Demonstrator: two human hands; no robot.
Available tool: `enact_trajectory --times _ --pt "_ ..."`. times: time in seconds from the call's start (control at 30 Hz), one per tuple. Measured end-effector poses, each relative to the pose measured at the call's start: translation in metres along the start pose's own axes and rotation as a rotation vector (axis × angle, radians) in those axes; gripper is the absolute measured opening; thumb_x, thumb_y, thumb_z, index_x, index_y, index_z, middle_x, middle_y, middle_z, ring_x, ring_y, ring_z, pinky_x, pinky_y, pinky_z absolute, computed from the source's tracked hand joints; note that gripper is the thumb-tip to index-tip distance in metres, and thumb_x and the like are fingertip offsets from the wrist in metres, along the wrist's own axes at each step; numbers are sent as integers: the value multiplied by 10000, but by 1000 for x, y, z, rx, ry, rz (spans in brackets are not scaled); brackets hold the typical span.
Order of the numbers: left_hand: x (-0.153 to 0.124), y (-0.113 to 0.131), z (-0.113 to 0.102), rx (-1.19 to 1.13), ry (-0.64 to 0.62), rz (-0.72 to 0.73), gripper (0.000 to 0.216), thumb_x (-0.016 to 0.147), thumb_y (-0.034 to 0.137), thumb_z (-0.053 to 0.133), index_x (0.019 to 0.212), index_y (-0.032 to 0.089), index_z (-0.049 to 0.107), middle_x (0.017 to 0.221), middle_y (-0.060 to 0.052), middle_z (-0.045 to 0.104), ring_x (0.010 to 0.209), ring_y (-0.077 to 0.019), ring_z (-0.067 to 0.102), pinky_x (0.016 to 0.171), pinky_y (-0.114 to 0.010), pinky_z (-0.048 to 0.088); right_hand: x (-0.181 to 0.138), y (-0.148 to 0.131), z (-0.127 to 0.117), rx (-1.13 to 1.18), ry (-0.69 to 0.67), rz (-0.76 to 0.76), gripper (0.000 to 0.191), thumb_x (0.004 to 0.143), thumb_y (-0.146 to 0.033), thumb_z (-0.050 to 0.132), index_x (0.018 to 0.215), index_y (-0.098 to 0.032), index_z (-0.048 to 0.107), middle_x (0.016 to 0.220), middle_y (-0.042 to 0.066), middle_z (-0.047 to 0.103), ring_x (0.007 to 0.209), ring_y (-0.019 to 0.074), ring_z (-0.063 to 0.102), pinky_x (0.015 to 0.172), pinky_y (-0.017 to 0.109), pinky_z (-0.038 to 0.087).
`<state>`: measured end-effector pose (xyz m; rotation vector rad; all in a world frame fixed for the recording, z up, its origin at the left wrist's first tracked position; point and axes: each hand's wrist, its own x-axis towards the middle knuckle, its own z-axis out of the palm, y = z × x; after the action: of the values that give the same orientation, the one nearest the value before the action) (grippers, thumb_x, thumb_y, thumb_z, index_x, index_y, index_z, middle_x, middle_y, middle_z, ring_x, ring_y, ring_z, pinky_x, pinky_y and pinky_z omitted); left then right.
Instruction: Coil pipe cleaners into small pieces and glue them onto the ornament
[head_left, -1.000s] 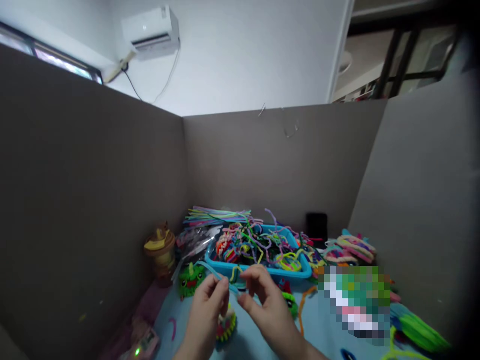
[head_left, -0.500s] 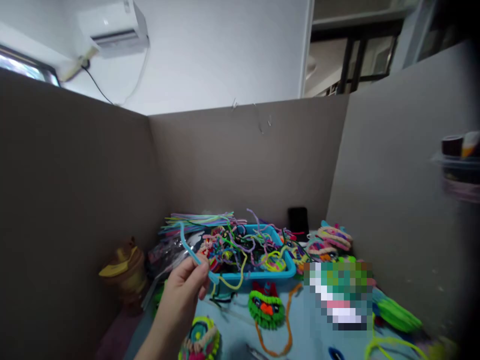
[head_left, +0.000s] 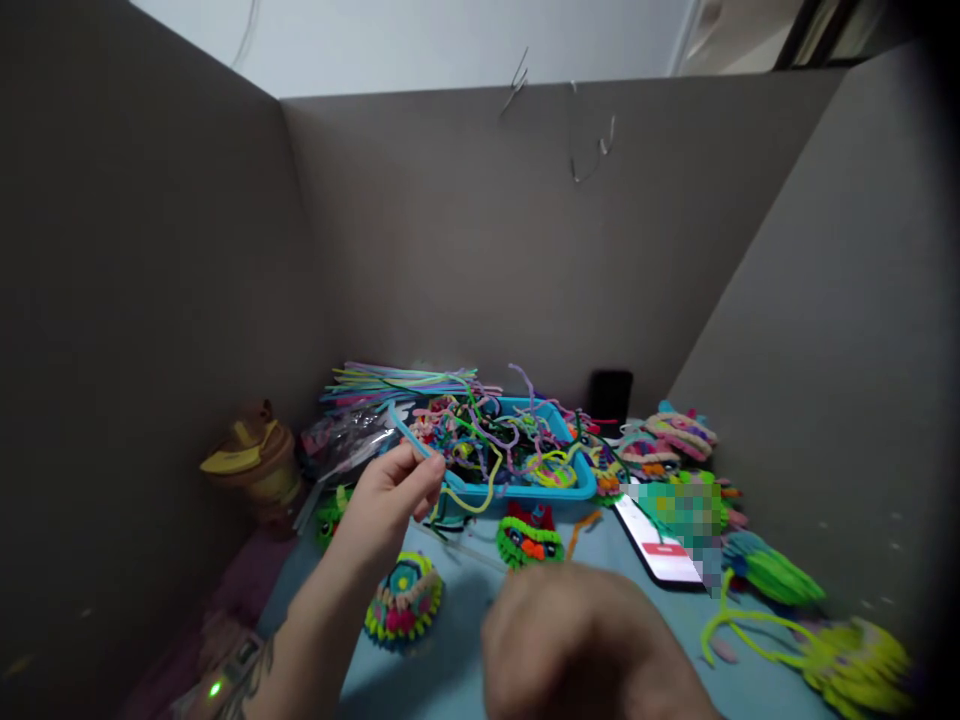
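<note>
Pinched between thumb and fingers of my left hand (head_left: 397, 490) is a light blue pipe cleaner (head_left: 411, 436), its free end pointing up and left. That hand is in front of a blue basket (head_left: 536, 492) full of tangled pipe cleaners. My right hand (head_left: 585, 635) is low in the foreground, curled and blurred; its fingertips and anything in them are hidden. Just beyond it lies a green pipe-cleaner piece with a face (head_left: 527, 541), partly covered by the hand. A round, multicoloured pipe-cleaner piece (head_left: 405, 600) rests on the table to the right of my left forearm.
Grey partitions (head_left: 525, 260) enclose the light blue table (head_left: 450, 665). Straight pipe cleaners (head_left: 405, 382) are stacked behind the basket. A brown-and-yellow container (head_left: 259, 465) stands at left. On the right are a lit phone (head_left: 652, 545), a green bundle (head_left: 772, 570) and a yellow piece (head_left: 859, 665).
The view has tilted downward, showing more of the table. My right hand has come into the lower foreground. My left hand still pinches the light blue pipe cleaner.
</note>
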<state>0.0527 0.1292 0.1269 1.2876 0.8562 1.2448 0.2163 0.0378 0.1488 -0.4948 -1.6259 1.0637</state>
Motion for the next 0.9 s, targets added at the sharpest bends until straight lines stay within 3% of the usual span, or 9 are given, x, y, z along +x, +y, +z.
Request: enact_trajectory --times 0.07,0.13,0.17,0.27,0.37,0.67,0.9 --pt "0 2 1 -36 5 -27 334 777 386 656 613 148 488 521 65 423 458 -37 321 447 -174 240 8 11 -5 -126 160 -94 255 854 -512 555 942 -284 628 684 -13 614 554 101 543 469 191 439" --pt "1 3 3 -100 1 -73 340 747 391 684 616 152 480 519 66 413 463 -41 318 445 -177 232 16 26 -14 -413 300 -141 99 859 -289 610 955 -265 624 794 4 620 659 111 560 555 211 468" --pt "1 2 5 -129 -10 -103 332 732 388 698 628 153 488 522 66 409 467 -43 317 445 -178 225 20 33 -19 -540 333 -162 147 836 -208 627 976 -251 620 828 13 616 699 122 564 573 222 472" --pt "0 -1 9 -195 -75 -181 306 713 381 718 671 150 522 536 66 399 476 -45 307 447 -183 209 26 51 -32 -767 281 -302 257 799 -100 638 1024 -219 605 912 43 625 817 155 589 682 270 506" --pt "-1 -5 13 -222 -130 -217 317 715 380 719 648 151 509 527 67 385 476 -48 295 450 -195 204 26 56 -38 -840 194 -428 267 804 -63 628 1029 -206 606 914 54 632 868 172 600 762 307 510" --pt "-1 -15 17 -208 -184 -239 333 754 409 674 633 147 507 560 46 437 494 -54 320 455 -203 206 25 62 -47 -973 82 -627 277 817 -50 582 1066 -168 611 884 77 667 801 180 604 708 333 516" --pt "0 -8 15 -148 -161 -243 317 747 412 672 642 155 517 570 45 448 494 -60 342 439 -197 208 26 62 -51 -1024 -10 -634 355 825 -40 528 1141 -195 575 901 77 692 809 186 626 692 333 517"
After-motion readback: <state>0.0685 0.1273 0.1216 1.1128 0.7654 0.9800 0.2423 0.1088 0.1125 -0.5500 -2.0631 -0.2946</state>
